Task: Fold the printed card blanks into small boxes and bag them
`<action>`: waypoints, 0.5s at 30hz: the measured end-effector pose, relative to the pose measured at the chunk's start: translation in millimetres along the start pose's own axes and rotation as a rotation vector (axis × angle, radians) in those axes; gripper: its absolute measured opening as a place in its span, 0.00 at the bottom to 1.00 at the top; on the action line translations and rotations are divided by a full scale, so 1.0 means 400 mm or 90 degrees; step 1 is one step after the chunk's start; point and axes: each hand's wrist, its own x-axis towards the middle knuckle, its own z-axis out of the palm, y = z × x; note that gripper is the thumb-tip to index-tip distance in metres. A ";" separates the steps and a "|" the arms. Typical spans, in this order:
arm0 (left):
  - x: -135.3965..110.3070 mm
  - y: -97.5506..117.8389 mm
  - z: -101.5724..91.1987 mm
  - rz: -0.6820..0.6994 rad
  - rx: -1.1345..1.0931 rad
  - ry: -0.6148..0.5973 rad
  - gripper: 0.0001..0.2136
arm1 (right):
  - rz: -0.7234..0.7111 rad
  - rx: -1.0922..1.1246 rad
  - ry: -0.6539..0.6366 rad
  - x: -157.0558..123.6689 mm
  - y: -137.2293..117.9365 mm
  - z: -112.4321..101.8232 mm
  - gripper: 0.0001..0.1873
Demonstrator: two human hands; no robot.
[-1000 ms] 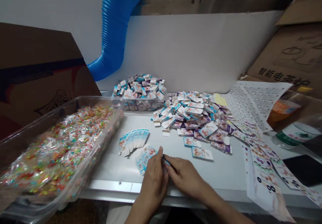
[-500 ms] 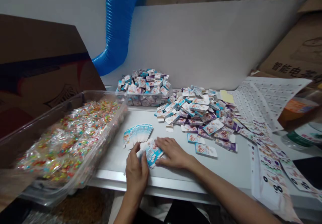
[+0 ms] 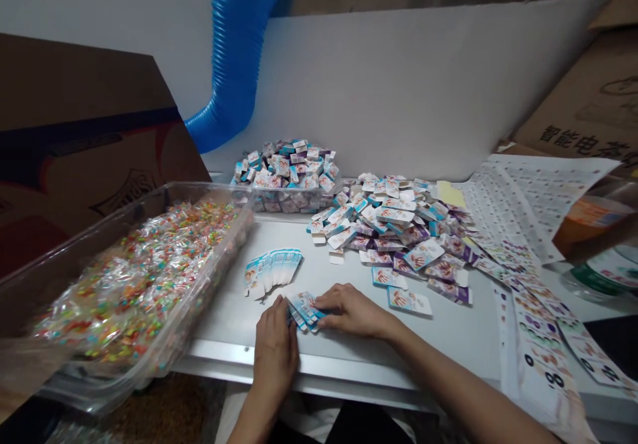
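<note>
My left hand and my right hand meet at the table's front edge, both closed on a small stack of flat blue-and-white carton blanks. The stack is squeezed between the fingers of both hands and rests on the white table. Just behind it lies a fanned row of flat blanks. Farther back right is a loose heap of small folded boxes in blue, white and purple.
A clear plastic bin full of colourful wrapped sweets stands at the left. A clear tray piled with small boxes sits at the back. Sticker sheets hang over the right side, near a bottle. A blue corrugated hose runs behind.
The hands have gathered the spread blanks from a loose fan into a tighter stack held between them. The view has shifted slightly.
</note>
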 end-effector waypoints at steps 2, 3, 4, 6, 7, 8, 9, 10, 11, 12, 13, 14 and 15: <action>0.001 -0.002 -0.004 0.008 0.014 -0.005 0.18 | -0.017 -0.049 0.003 -0.001 0.004 0.003 0.12; 0.004 -0.001 -0.008 0.009 0.024 -0.003 0.17 | -0.018 -0.084 0.036 -0.002 0.005 0.004 0.13; 0.008 0.004 -0.014 0.006 0.036 0.004 0.17 | -0.011 -0.112 0.088 -0.003 0.004 0.003 0.14; 0.026 0.024 -0.030 0.007 0.054 0.027 0.19 | 0.013 -0.133 0.203 -0.009 -0.004 -0.003 0.14; 0.039 0.038 -0.040 0.016 0.061 0.034 0.22 | 0.028 -0.116 0.235 -0.012 -0.012 -0.009 0.13; 0.055 0.052 -0.049 0.036 0.067 0.033 0.25 | 0.042 -0.083 0.239 -0.017 -0.022 -0.016 0.13; 0.071 0.067 -0.057 0.067 0.073 0.024 0.27 | 0.056 -0.043 0.221 -0.022 -0.033 -0.024 0.13; 0.087 0.080 -0.063 0.103 0.078 0.004 0.28 | 0.067 -0.003 0.193 -0.027 -0.043 -0.033 0.13; 0.102 0.091 -0.067 0.135 0.080 -0.016 0.27 | 0.074 0.030 0.164 -0.032 -0.053 -0.041 0.13; 0.115 0.100 -0.069 0.159 0.078 -0.035 0.26 | 0.076 0.056 0.143 -0.037 -0.060 -0.048 0.12; 0.125 0.105 -0.069 0.177 0.070 -0.049 0.25 | 0.075 0.077 0.131 -0.042 -0.063 -0.053 0.12; 0.132 0.108 -0.068 0.187 0.058 -0.057 0.23 | 0.074 0.097 0.124 -0.045 -0.063 -0.055 0.10; 0.137 0.109 -0.067 0.192 0.047 -0.063 0.22 | 0.078 0.118 0.123 -0.048 -0.059 -0.055 0.09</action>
